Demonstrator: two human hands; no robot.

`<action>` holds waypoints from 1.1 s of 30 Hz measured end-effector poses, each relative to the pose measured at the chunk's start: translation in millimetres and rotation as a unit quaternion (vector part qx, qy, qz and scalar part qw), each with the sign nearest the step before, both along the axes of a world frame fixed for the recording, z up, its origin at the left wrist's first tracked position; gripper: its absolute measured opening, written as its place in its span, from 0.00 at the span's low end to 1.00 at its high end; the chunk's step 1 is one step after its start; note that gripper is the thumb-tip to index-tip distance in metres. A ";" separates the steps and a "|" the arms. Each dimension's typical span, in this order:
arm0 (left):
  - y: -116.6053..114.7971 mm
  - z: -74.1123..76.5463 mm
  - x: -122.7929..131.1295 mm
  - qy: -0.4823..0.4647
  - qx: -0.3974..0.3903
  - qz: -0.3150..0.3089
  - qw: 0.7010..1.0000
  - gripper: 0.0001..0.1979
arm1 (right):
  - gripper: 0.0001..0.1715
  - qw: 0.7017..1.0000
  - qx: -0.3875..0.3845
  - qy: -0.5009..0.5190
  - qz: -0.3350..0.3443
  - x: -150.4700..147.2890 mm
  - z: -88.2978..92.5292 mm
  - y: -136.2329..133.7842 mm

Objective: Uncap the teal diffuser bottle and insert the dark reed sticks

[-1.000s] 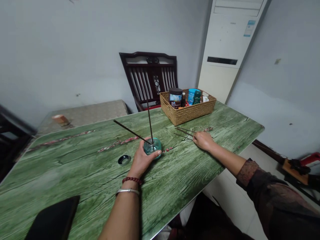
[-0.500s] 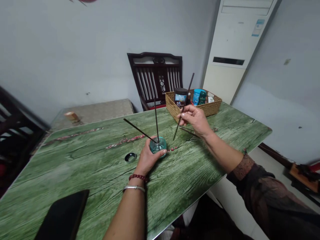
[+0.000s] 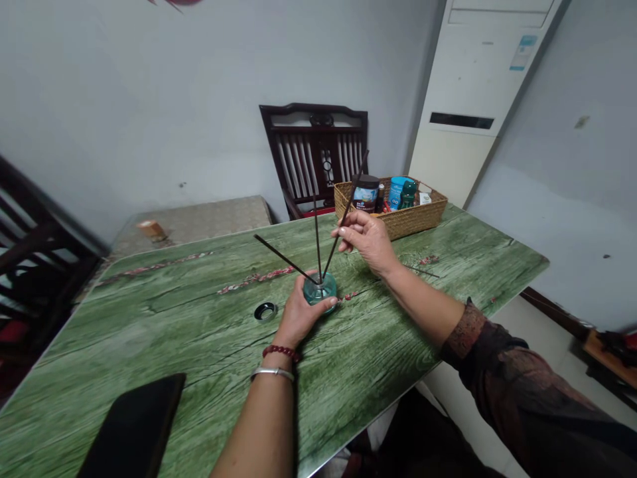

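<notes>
Left hand (image 3: 298,318) is gripping glass bottle (image 3: 321,290) on green table (image 3: 149,332); right hand (image 3: 365,240) is pinching dark stick (image 3: 343,216), its tip meeting the bottle's mouth beside two other sticks (image 3: 281,257). Black cap (image 3: 265,311) is lying just left; basket (image 3: 393,222) is sitting far right.

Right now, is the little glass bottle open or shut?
Open. Dark sticks poke out of the top of the glass bottle, and a black ring that looks like its cap lies apart on the green table.
</notes>
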State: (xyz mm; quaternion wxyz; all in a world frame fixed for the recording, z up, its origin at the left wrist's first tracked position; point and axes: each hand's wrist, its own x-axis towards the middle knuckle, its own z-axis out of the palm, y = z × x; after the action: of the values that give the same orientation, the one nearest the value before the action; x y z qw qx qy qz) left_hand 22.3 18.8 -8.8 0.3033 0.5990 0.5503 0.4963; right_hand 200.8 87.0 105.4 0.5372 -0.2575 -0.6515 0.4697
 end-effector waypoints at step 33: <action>2.1 6.5 -0.3 0.035 -0.011 0.011 0.999 0.37 | 0.11 0.726 0.045 -0.646 -0.232 155.1 -64.1 -15.3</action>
State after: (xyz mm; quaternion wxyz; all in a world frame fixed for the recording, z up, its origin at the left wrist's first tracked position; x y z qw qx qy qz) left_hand 22.0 20.9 -2.3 0.2855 0.6064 0.5724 0.4724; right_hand 355.9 71.8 41.2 0.0895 -0.6176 -0.7811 0.0203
